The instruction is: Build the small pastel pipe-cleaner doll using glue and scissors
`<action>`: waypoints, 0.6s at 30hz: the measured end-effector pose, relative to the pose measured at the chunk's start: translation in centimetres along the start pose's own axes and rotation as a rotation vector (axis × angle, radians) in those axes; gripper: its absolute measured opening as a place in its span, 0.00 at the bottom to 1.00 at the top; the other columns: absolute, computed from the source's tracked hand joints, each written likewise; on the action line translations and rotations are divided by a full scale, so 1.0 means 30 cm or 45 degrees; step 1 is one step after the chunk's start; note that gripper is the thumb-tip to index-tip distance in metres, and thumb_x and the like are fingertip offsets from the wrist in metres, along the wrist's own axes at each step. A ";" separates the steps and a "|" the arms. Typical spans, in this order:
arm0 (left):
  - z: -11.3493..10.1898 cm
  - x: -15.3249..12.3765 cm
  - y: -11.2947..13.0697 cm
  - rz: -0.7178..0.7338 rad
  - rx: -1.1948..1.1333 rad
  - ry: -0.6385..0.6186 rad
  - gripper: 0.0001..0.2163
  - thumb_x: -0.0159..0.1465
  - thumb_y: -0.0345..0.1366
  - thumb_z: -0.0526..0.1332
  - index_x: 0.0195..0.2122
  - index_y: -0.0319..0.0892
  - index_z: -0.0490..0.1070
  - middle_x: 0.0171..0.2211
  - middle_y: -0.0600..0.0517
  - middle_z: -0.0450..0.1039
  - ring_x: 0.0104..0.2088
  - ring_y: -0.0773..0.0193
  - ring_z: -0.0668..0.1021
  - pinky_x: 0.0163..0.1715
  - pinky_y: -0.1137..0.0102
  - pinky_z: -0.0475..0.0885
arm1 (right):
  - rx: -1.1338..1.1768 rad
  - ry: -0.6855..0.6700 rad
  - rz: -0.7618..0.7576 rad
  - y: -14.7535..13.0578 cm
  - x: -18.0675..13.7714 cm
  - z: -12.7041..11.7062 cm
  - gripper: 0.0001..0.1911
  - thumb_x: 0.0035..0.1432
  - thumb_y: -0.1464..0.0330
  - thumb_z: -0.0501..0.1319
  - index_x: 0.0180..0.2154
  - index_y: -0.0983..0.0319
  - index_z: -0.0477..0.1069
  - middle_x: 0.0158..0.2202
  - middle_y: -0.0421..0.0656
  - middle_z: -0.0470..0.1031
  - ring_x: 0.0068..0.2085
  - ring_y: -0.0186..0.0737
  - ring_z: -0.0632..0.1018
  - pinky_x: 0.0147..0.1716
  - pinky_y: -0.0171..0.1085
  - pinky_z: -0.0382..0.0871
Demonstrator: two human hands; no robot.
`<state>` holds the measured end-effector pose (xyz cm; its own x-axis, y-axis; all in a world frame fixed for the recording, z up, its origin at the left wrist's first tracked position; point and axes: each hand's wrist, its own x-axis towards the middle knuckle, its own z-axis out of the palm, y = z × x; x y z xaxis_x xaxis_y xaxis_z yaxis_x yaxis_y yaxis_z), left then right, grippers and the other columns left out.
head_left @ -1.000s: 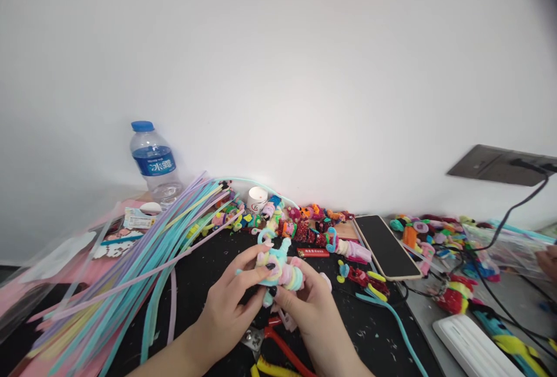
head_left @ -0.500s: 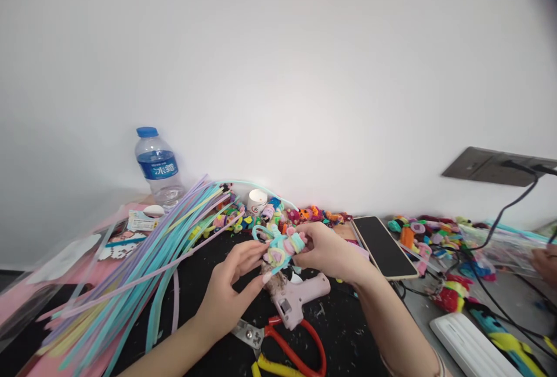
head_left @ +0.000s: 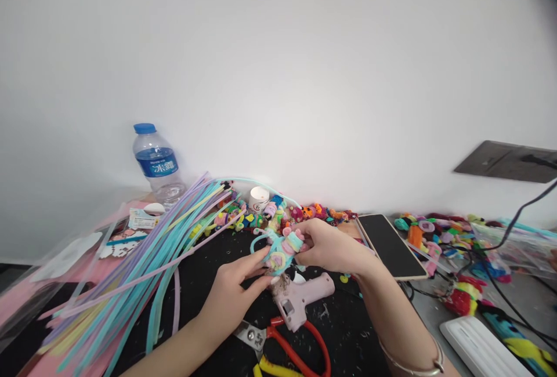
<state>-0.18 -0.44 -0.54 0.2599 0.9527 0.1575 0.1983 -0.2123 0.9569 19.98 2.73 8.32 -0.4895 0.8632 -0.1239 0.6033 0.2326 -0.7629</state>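
Observation:
A small pastel pipe-cleaner figure (head_left: pixel 282 247) in blue, pink and yellow is held just above the black mat (head_left: pixel 204 261). My right hand (head_left: pixel 331 245) pinches its right end with closed fingers. My left hand (head_left: pixel 235 293) grips its lower left side between thumb and fingers. Directly below the figure lies a pink glue gun (head_left: pixel 300 298), and red-handled scissors (head_left: pixel 287 339) lie in front of it.
A long bundle of pastel pipe cleaners (head_left: pixel 143 261) fans across the left. A water bottle (head_left: pixel 156 162) and a small white jar (head_left: pixel 259 198) stand by the wall. Finished colourful figures (head_left: pixel 313 213), a phone (head_left: pixel 389 245), cables (head_left: pixel 505 301) and a white box (head_left: pixel 478 348) fill the right.
My right hand has lifted off the glue gun and moved up and away with the figure. The glue gun and scissors now show. Both hands keep hold of the figure.

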 end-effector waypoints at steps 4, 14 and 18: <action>-0.001 -0.002 -0.002 0.050 0.081 0.011 0.20 0.57 0.35 0.62 0.51 0.45 0.70 0.47 0.49 0.76 0.44 0.55 0.79 0.47 0.63 0.74 | 0.018 -0.018 0.012 0.005 0.003 0.001 0.04 0.44 0.76 0.57 0.26 0.63 0.66 0.21 0.34 0.57 0.23 0.28 0.58 0.20 0.28 0.54; -0.007 0.004 0.043 0.080 0.017 -0.241 0.21 0.57 0.33 0.62 0.53 0.43 0.66 0.45 0.50 0.77 0.43 0.59 0.79 0.45 0.69 0.74 | 0.171 -0.113 -0.018 -0.031 -0.005 0.007 0.06 0.43 0.78 0.56 0.24 0.63 0.61 0.22 0.33 0.57 0.23 0.27 0.59 0.21 0.27 0.53; -0.019 0.001 0.040 0.223 0.175 -0.099 0.20 0.56 0.33 0.62 0.51 0.40 0.67 0.43 0.48 0.76 0.39 0.60 0.79 0.40 0.71 0.74 | 0.268 -0.100 -0.070 -0.065 -0.013 0.010 0.07 0.44 0.80 0.55 0.24 0.63 0.62 0.22 0.33 0.59 0.24 0.27 0.60 0.21 0.27 0.54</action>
<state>-0.47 -0.53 0.74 0.3726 0.8801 0.2941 0.2691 -0.4058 0.8734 18.81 1.79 9.66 -0.5704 0.8123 -0.1213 0.4340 0.1727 -0.8842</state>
